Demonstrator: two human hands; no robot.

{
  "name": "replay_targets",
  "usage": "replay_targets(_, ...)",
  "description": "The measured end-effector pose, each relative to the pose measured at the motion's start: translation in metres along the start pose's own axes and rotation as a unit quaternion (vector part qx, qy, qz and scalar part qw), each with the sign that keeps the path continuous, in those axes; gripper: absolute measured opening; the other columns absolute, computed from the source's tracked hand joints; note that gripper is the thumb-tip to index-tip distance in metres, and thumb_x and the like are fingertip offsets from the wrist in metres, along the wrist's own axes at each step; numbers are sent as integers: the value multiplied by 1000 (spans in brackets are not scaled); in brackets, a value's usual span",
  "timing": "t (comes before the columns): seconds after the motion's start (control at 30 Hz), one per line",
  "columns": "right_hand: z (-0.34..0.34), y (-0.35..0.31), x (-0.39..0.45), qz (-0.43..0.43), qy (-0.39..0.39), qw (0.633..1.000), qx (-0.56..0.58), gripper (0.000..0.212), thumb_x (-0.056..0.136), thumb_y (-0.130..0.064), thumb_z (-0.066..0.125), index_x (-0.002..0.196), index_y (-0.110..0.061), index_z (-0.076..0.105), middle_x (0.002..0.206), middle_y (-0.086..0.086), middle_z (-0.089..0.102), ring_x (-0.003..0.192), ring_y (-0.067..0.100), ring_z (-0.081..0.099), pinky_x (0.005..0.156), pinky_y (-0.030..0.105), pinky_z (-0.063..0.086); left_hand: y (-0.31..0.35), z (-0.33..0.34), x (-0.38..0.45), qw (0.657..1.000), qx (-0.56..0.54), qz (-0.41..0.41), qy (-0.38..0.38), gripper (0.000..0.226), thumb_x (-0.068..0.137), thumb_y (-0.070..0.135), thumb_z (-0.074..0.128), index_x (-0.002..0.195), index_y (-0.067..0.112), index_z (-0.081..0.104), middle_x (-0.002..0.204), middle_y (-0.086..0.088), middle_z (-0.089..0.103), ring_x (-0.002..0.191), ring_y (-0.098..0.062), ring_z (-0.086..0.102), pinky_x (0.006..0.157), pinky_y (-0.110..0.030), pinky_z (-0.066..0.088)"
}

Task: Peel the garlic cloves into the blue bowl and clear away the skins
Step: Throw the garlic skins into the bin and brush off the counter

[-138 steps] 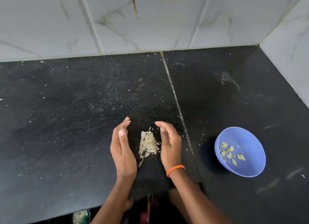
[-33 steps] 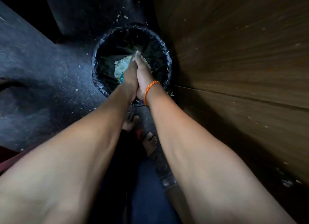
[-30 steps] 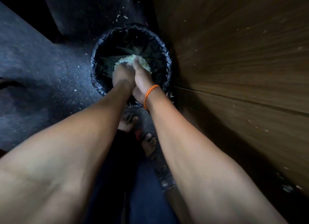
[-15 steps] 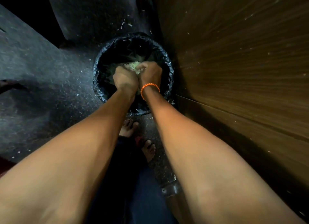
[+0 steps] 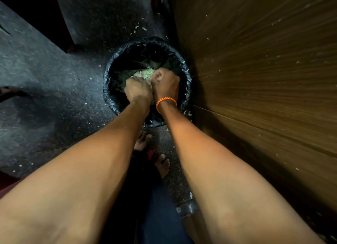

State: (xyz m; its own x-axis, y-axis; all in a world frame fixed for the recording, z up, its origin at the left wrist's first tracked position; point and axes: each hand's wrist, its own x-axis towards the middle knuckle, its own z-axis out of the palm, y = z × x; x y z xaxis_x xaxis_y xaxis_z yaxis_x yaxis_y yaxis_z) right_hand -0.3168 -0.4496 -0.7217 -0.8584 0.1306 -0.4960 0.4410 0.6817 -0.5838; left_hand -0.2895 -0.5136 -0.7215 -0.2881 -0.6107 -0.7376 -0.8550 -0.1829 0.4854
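I look down at a bin lined with a black bag (image 5: 113, 90) on the floor. My left hand (image 5: 138, 90) and my right hand (image 5: 166, 84), which wears an orange wristband, are side by side inside the bin's mouth. Their knuckles face up and the fingers are curled under. Pale garlic skins (image 5: 151, 86) show between the two hands. More pale, greenish scraps (image 5: 144, 73) lie in the bin just beyond my fingers. The blue bowl and the cloves are out of view.
A brown wooden cabinet front (image 5: 255, 79) rises close on the right, almost touching the bin. The dark speckled floor (image 5: 54, 98) spreads left, dotted with pale flakes. My bare feet (image 5: 162, 164) stand just before the bin.
I went from the counter to the bin with the gathered skins. In the last second my flat, pressed-together hands sank into the bin's mouth and curled into fists.
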Motion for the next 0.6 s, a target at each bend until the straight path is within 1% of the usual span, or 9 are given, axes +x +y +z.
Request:
replay_targets(0.07,0,3,1,-14,34,999,-16,35,90,-6,68,58,-13,58,60,7,61,55,17,55,51,34,44,2,-2,-5,998,-23,1,-52,23,109,6,51,104,-1,72,95,-7,71,69,-8,66,47,-14,40)
replay_targets(0.1,0,2,-1,-15,27,999,-19,33,90,-3,65,60,-15,60,63,9,62,59,21,58,53,35,44,4,-4,-7,996,-37,-12,-79,23,106,-1,50,103,-2,73,88,-5,73,63,-3,67,48,-12,45)
replay_targets(0.17,2,4,-2,-9,-3,1000,17,24,87,9,61,83,-8,78,84,13,71,74,24,68,66,36,57,5,-5,-4,986,-110,-42,-118,36,100,-12,42,105,-1,75,84,-8,78,71,-11,76,60,-20,58)
replay_targets(0.23,1,4,-4,-5,-9,999,49,27,84,14,63,99,-1,80,101,19,72,83,25,71,80,39,63,3,-2,0,978,-154,-48,-130,43,94,-16,35,101,-1,75,85,-13,80,77,-21,78,70,-29,64)
replay_targets(0.33,-2,1,-4,-14,-7,1000,3,4,84,-5,80,83,-9,78,84,10,76,73,21,73,68,34,62,-1,4,0,982,-151,-37,-107,35,89,-12,47,91,5,78,86,-11,80,78,-22,74,68,-30,63)
replay_targets(0.4,-2,1,-2,-4,33,999,-32,21,86,-14,81,69,-12,68,67,6,70,62,22,67,55,33,54,-3,5,1,979,-169,-51,-103,31,92,-6,53,104,5,79,89,-9,78,78,-20,71,66,-28,58)
replay_targets(0.47,1,-1,-4,7,30,999,-27,23,86,-8,75,66,-9,63,63,4,64,59,21,62,55,33,49,-3,6,3,974,-192,-73,-96,30,99,1,53,122,-3,71,94,-12,74,74,-17,65,67,-28,54)
replay_targets(0.53,2,-6,-3,17,-38,997,64,11,89,4,70,79,1,72,69,1,65,64,9,64,63,26,53,1,6,-1,966,-212,-78,-124,23,107,8,50,107,-1,71,91,-13,75,71,-16,66,76,-31,57)
replay_targets(0.6,7,-10,-7,60,-63,970,227,4,92,13,68,90,13,72,78,11,72,71,11,73,64,20,56,1,7,-3,954,-229,-112,-161,41,116,25,45,87,9,67,74,-3,73,66,-12,70,82,-26,57)
